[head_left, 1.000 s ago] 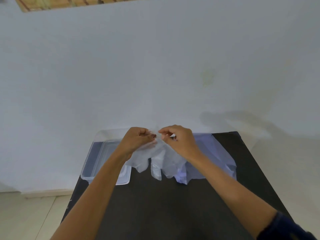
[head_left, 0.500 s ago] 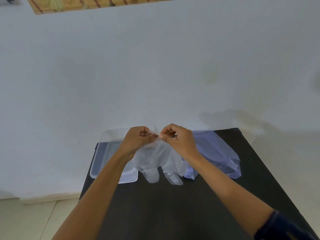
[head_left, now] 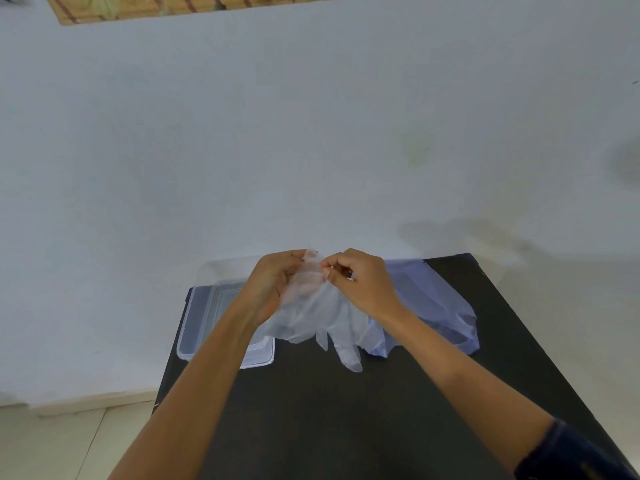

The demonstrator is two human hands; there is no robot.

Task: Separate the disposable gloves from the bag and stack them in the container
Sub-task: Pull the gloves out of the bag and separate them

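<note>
Translucent disposable gloves (head_left: 325,317) hang from both my hands above the black table (head_left: 346,417), their fingers pointing down. My left hand (head_left: 277,282) pinches the cuff edge from the left. My right hand (head_left: 363,285) pinches the same cuff edge from the right, fingertips almost touching. A bluish clear plastic bag (head_left: 440,306) lies on the table behind and right of my right hand. The clear rectangular container (head_left: 204,320) sits at the table's far left, partly hidden by my left forearm.
A white wall rises directly behind the table. The table's left edge drops to a pale tiled floor (head_left: 52,445). A patterned strip (head_left: 173,5) runs along the top of the wall.
My left hand has turned and opened slightly while still pinching the cuff. The gloves hang lower and wider, one finger reaching toward the table. The camera view shifted a little.
</note>
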